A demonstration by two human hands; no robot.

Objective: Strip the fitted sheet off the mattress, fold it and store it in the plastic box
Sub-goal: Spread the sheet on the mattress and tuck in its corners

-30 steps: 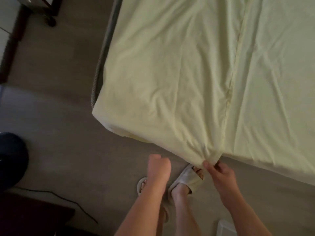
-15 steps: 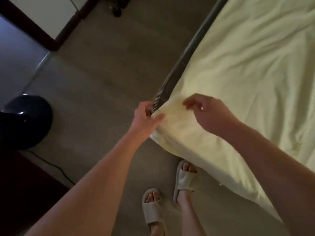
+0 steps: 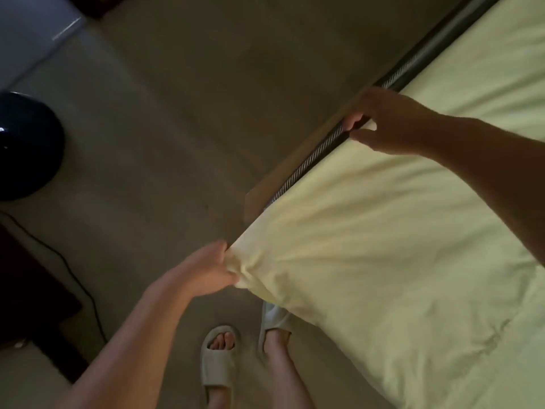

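Right hand point(image 3: 392, 125) has moved farther along the fitted sheet point(image 3: 383, 246) edge.

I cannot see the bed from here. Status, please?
Left hand grips sheet corner. Right hand pinches sheet edge at mattress side. Nothing in the way.

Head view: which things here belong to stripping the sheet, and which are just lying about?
Job: sheet; mattress, its corded edge showing; left hand, gripping the sheet's corner; right hand, pinching the sheet's side edge.
Lying about: round dark object on the floor; black cable; slippers on the person's feet.
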